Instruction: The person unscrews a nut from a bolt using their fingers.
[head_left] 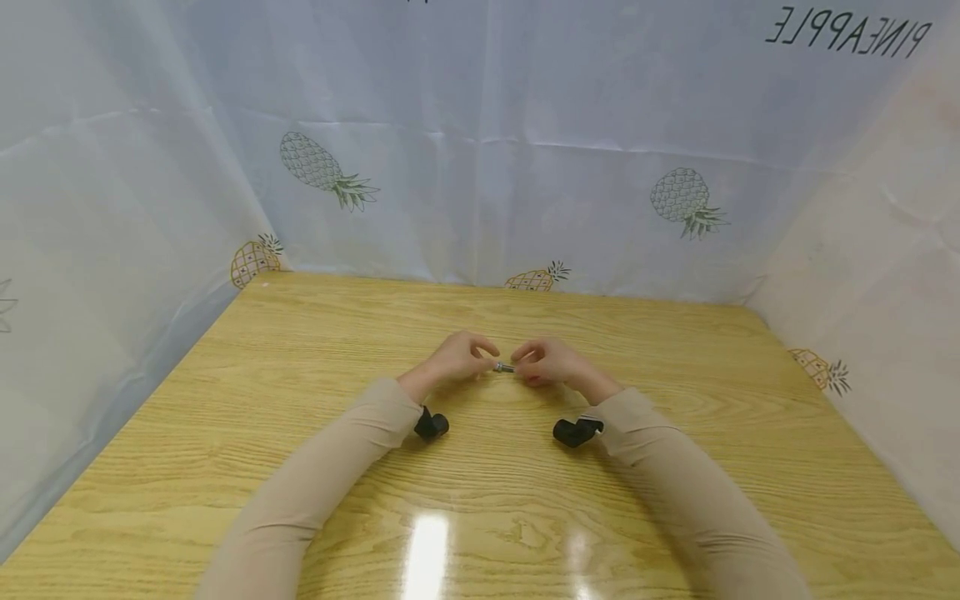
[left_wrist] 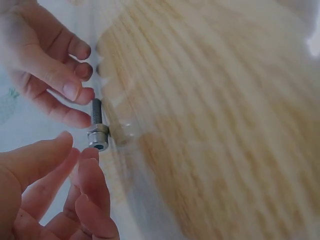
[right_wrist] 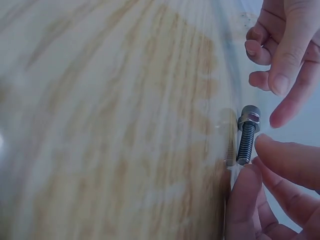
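Observation:
A metal bolt (head_left: 504,367) lies on the wooden table between the two hands, its socket head toward the left and its threaded end toward the right. In the right wrist view, a nut (right_wrist: 249,119) sits on it close under the head. The left hand (head_left: 457,357) has its fingertips right by the bolt's head, thumb and fingers spread apart. At the threaded end is the right hand (head_left: 553,362), thumb and finger parted near the bolt's tip. Neither hand pinches the bolt.
The wooden table (head_left: 480,508) spreads under both forearms. White cloth (head_left: 480,200) printed with pineapples hangs at its back and along both sides. A black wrist mount is on the left wrist (head_left: 431,423) and another on the right wrist (head_left: 577,431).

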